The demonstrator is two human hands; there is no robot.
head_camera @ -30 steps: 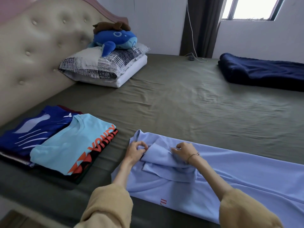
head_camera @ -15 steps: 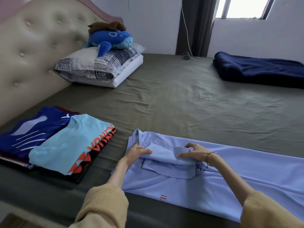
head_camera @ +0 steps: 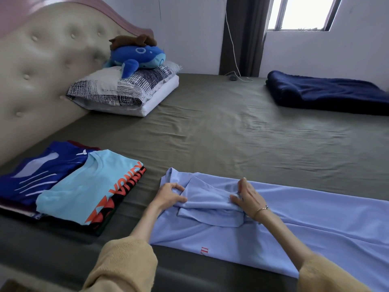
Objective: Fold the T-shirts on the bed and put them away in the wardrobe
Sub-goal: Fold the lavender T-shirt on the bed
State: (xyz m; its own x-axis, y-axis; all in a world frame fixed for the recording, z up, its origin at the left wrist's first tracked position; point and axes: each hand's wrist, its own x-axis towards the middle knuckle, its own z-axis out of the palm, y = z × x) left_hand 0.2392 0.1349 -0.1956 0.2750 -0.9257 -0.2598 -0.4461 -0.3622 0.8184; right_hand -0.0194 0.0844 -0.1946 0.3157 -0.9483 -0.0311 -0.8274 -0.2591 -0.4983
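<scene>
A light blue T-shirt [head_camera: 305,224] lies lengthways along the near edge of the bed, its sides folded in to a long strip. Both hands are at its collar end. My left hand [head_camera: 169,194] pinches the folded sleeve flap at its left corner. My right hand [head_camera: 247,197] pinches the same flap at its right end, fingers curled into the cloth. To the left lies a pile of folded T-shirts: a turquoise one with orange print [head_camera: 84,186] on top, a dark blue one [head_camera: 40,167] beside it.
The olive bed sheet [head_camera: 231,133] stretches beyond the shirt. A padded headboard [head_camera: 42,70] stands at the left. Pillows [head_camera: 126,91] with a blue plush whale [head_camera: 139,56] lie at the back left. A folded navy blanket [head_camera: 328,93] lies back right.
Both hands stayed at the collar end and worked the sleeve flap. My right hand turned more upright and pressed in from the right. The flap now lies bunched between the hands.
</scene>
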